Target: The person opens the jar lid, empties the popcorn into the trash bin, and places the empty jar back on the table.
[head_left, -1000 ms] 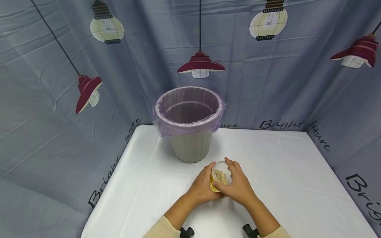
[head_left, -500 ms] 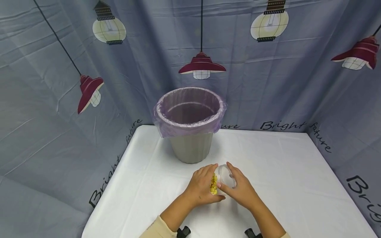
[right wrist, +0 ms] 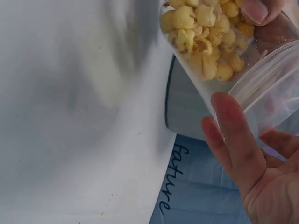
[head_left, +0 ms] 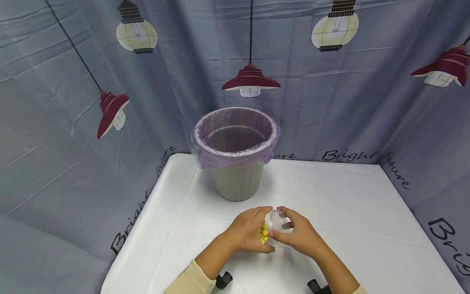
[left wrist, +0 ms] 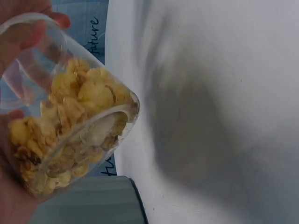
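A clear plastic jar lies tilted on its side between my two hands, partly filled with yellow popcorn. My left hand grips the jar's body near its base, fingers over the far side and thumb underneath. At the jar's other end, my right hand has its thumb and fingers round the clear ridged lid. In the left wrist view, the popcorn is heaped toward the jar's base. The right palm hides part of the lid in the head view.
Behind the hands stands a grey bin with a purple plastic liner folded over its rim. The white table extends to both sides. A grey-blue curtain with printed lamps surrounds it.
The jar has tipped over, its top end turning toward the right hand, and the popcorn has shifted toward the base. Both hands have moved slightly toward me.
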